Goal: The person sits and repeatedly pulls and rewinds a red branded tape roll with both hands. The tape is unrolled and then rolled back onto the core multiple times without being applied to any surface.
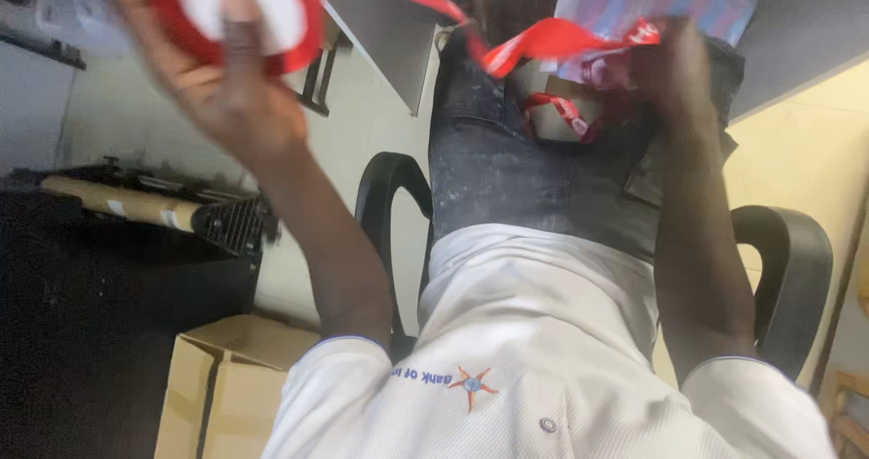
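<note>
Left hand (213,79) fingers clamped on red-and-white ribbon roll (240,11); right hand (670,70) fingers pinch red ribbon (543,38), blurred.

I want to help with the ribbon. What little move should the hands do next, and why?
Probably pull a bit more ribbon off the roll. The left hand holds up the red ribbon roll, and the right hand grips the loose red ribbon, which sags and bunches between them over the lap. Drawing the hands apart should straighten it.

one ribbon roll (237,11), one cardboard box (231,387)
</note>
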